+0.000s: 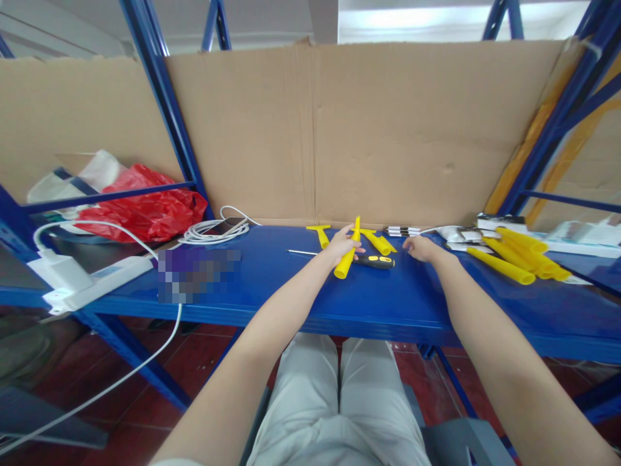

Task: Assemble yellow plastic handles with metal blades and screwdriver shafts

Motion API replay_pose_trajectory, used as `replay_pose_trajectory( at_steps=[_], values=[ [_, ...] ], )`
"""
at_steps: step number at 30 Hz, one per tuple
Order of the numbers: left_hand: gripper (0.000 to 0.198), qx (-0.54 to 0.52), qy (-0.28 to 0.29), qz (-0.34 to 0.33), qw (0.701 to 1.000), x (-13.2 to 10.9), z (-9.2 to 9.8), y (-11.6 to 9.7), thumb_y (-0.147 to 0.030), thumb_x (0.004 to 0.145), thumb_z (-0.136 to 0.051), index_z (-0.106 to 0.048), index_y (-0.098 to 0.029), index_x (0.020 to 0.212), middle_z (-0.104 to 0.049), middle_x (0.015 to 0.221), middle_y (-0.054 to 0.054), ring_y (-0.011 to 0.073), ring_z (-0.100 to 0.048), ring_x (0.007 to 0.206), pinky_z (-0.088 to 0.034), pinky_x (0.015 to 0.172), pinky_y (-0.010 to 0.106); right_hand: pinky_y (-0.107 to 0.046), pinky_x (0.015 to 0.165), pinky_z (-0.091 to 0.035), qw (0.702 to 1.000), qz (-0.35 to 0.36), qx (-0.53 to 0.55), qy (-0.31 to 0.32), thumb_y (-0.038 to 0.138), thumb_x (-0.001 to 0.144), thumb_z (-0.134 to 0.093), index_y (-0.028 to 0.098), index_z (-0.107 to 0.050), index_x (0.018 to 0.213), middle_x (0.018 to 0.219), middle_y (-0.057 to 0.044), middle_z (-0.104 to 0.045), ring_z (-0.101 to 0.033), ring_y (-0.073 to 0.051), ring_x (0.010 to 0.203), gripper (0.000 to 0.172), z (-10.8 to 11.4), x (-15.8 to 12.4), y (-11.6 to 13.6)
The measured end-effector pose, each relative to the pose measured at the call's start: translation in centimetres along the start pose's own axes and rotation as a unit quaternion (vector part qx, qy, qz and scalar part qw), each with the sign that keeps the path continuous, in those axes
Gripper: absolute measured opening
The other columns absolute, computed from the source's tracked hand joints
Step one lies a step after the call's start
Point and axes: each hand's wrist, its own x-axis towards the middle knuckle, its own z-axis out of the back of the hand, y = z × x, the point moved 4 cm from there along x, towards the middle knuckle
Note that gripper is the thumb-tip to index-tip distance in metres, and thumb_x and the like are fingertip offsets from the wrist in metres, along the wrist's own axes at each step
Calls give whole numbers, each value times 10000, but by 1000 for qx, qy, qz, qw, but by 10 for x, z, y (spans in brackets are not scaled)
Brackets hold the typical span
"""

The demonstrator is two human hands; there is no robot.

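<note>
My left hand (342, 244) is closed around a yellow tapered plastic tube (345, 264), tilted with its wide round end towards me. Behind and under that hand lies a screwdriver (376, 261) with a black and yellow handle, its thin shaft pointing left. My right hand (420, 248) hovers low over or rests on the blue shelf, fingers curled together; whatever they may hold is hidden. Between the hands lie more yellow plastic pieces (379, 243). A yellow T-shaped piece (321, 237) sits left of my left hand. Small black-and-white packets (403, 231) lie just behind my right hand.
Yellow tubes (521, 259) and silvery packets (466, 236) are piled at the right. On the left are a coiled white cable (213, 231), a power strip (104, 281) and a red plastic bag (145, 204). A cardboard panel (388, 129) closes off the back.
</note>
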Motion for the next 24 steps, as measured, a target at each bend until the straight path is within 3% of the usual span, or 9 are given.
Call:
replay_pose_trajectory(
  at_steps=[6, 13, 24],
  values=[
    [753, 6, -3, 6, 1000, -1, 0, -1, 50, 818, -546, -379, -266, 1481, -617, 1140, 81, 99, -673, 659, -496, 489, 177, -213, 737, -492, 999, -32, 14, -9, 82, 778, -568, 142, -775, 923, 925, -106, -753, -699, -206, 874, 260, 5, 1, -7],
    [738, 5, 3, 3, 1000, 1, 1, 0, 42, 825, -548, -382, -270, 1473, -614, 1149, 86, 112, -694, 686, -483, 474, 157, -225, 735, -503, 1000, -4, -9, -5, 173, 777, -634, 180, -773, 779, 745, -73, -731, -699, -204, 817, 140, -3, 7, -5],
    [745, 1, -2, 0, 1000, 4, 2, 3, 40, 815, -552, -395, -286, 1466, -595, 1196, 94, 109, -697, 689, -500, 498, 164, -233, 722, -494, 999, -2, -48, 14, 67, 755, -583, 162, -732, 777, 867, -116, -745, -703, -216, 864, 178, -7, 6, 4]
  ],
)
